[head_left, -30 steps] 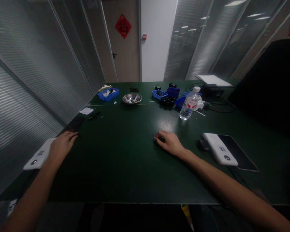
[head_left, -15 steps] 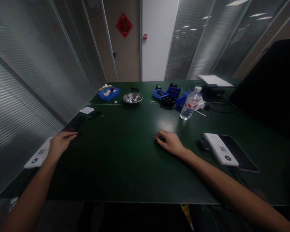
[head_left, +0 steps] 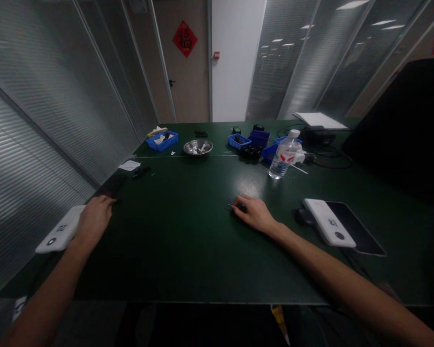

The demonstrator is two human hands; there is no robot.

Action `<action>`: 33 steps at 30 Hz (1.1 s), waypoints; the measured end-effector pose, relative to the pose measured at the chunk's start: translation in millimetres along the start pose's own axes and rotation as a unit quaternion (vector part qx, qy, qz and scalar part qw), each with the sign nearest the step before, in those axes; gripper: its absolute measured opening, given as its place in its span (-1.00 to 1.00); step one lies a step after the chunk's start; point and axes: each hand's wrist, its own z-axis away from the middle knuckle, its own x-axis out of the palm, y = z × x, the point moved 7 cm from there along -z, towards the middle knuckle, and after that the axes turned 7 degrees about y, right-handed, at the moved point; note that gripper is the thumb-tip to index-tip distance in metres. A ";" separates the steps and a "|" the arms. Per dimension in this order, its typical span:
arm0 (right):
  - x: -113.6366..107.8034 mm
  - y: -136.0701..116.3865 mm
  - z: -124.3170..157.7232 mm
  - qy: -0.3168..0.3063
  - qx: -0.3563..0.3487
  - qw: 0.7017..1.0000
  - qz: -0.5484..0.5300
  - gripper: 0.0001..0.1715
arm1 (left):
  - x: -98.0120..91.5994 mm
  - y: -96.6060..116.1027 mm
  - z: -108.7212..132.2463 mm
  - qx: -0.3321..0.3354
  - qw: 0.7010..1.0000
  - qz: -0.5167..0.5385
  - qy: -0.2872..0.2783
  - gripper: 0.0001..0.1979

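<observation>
My left hand (head_left: pixel 96 217) is over the table's left side, beside a white device (head_left: pixel 60 234) and a dark flat slab (head_left: pixel 111 185). Its fingers pinch a small dark piece (head_left: pixel 118 200), too dim to name. On the table's middle rests my right hand (head_left: pixel 252 212), its fingers curled around a dark tool with a thin metal tip (head_left: pixel 230 206). The tip points left; most of the tool is hidden in the fingers, so its kind is unclear.
A clear water bottle (head_left: pixel 284 155) stands beyond my right hand. Further back are a metal bowl (head_left: pixel 198 148), a blue basket (head_left: pixel 162 141) and several blue trays (head_left: pixel 239 141). At right, a white power bank (head_left: pixel 329 223) lies against a dark tablet (head_left: pixel 358 229).
My left hand has turned and shifted slightly right, its back now facing up more, with the small dark piece still at its fingertips. My right hand stays in place.
</observation>
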 end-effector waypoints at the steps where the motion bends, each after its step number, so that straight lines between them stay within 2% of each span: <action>1: 0.1 0.1 0.0 -0.002 0.000 1.000 0.000 -0.84 | -0.5 1.9 -1.1 0.006 1.000 -0.005 -0.002 -0.59; 8: 0.3 -0.4 -0.1 -0.005 0.005 1.000 0.003 -0.82 | -7.3 7.1 -7.6 0.007 0.999 0.029 -0.015 -0.62; 13: -2.3 -5.2 -0.1 -0.009 0.001 1.000 0.000 -0.83 | -8.2 3.1 -8.1 0.006 1.000 0.011 -0.012 -0.62; 16: -3.2 -6.2 -0.1 -0.009 0.003 1.000 0.007 -0.83 | -7.7 4.7 -11.9 0.008 0.998 0.068 -0.013 -0.62; 18: -3.2 -5.9 -0.2 -0.009 0.004 1.000 0.009 -0.82 | -8.2 16.3 -16.0 0.010 0.992 0.123 -0.033 -0.63; 20: -2.8 -5.1 -0.3 -0.010 0.007 1.000 0.008 -0.81 | -12.1 43.7 -19.2 0.025 0.982 0.175 -0.060 -0.66; 21: -2.6 -4.8 -0.4 -0.011 0.007 1.000 0.007 -0.81 | -15.8 65.2 -19.6 0.048 0.974 0.207 -0.074 -0.67; 23: -2.7 -4.6 -0.5 -0.011 0.007 1.000 0.007 -0.81 | -27.3 119.9 -17.2 0.110 0.949 0.281 -0.092 -0.71; 27: -2.3 -6.4 0.0 -0.014 0.001 1.000 0.008 -0.81 | -54.4 242.2 -0.8 0.243 0.878 0.399 -0.105 -0.75; 29: -1.5 -6.4 0.5 -0.014 0.001 1.000 0.011 -0.81 | -64.8 289.4 6.9 0.284 0.844 0.443 -0.100 -0.78; 31: -0.9 -5.3 1.0 -0.011 0.001 1.000 0.014 -0.82 | -70.4 318.2 10.1 0.292 0.821 0.483 -0.089 -0.81; 33: -0.1 -3.6 1.2 -0.008 0.001 1.000 0.015 -0.83 | -70.4 330.5 10.0 0.279 0.807 0.514 -0.089 -0.84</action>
